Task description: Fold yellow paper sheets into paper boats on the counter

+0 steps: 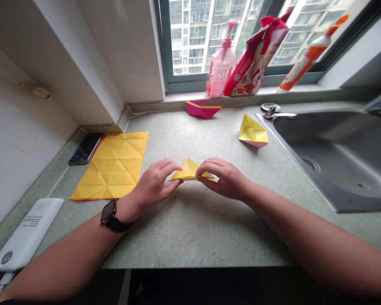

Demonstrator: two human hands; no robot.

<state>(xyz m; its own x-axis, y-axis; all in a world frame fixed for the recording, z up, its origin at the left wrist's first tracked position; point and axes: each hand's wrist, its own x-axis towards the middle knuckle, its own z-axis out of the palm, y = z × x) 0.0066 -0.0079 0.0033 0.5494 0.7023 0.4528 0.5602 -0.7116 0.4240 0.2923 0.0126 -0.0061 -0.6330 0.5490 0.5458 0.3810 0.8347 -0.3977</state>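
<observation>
Between my two hands is a small folded piece of yellow paper (189,168), wide at the base with a pointed peak at the back. My left hand (157,180) pinches its left end between thumb and fingers. With thumb and fingertips, my right hand (224,178) grips it just right of the middle, and a yellow tip sticks out beneath those fingers. Farther back, a pink paper boat (203,111) with a yellow rim sits by the windowsill. To its right stands a yellow and pink folded paper boat (253,132), its hollow facing me.
Creased yellow sheets (114,167) lie left, beside a phone (86,148). A white power bank (28,233) with a cable is near front left. At right is a steel sink (339,156). A pink pump bottle (220,67), red bag (257,59) and orange-white bottle (305,63) line the sill.
</observation>
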